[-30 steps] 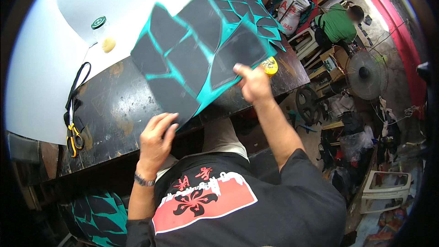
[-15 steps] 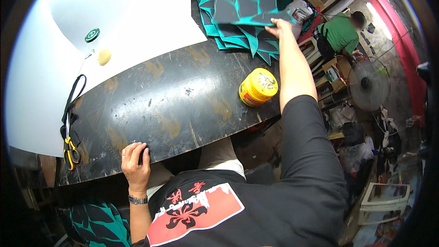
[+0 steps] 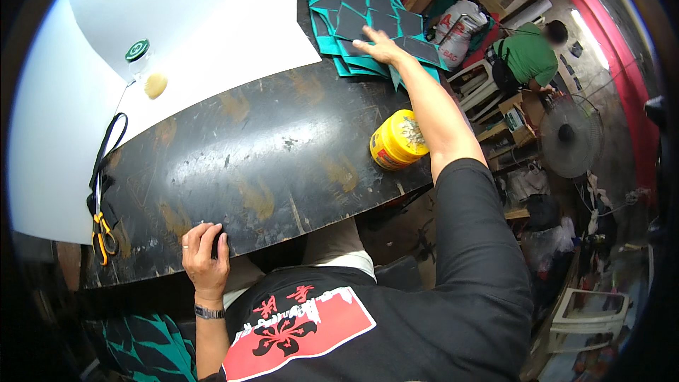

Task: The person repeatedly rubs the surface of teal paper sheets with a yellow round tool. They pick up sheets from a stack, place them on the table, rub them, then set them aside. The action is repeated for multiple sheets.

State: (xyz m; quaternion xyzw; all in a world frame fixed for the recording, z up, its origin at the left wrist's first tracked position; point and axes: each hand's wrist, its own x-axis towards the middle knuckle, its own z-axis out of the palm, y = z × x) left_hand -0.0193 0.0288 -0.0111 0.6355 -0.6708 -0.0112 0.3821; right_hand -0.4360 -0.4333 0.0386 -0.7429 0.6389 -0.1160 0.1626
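Note:
At the far side of the table, my right hand (image 3: 378,47) lies with its fingers spread on a stack of black-and-teal patterned sheets (image 3: 368,10). Their cut edges are uneven, and some poke out from under the top one. Beneath my right forearm stands a yellow plastic tub (image 3: 396,143) with a smeared lid, partly covered by the arm. My left hand (image 3: 205,258) rests at the near edge of the black table, fingers loosely bent and the thumb apart, with nothing seen in it.
Yellow-handled scissors (image 3: 102,235) and a black strap (image 3: 112,138) lie at the left. A large white sheet (image 3: 233,14) bears a green-lidded jar (image 3: 139,53). More patterned pieces (image 3: 150,343) sit below left. A person in green (image 3: 527,56) works beyond a fan (image 3: 566,131).
The patterned piece that my right hand held raised now lies on the stack. My right hand has let go of it and shifted left, fingers spread. My left hand stays at the table edge.

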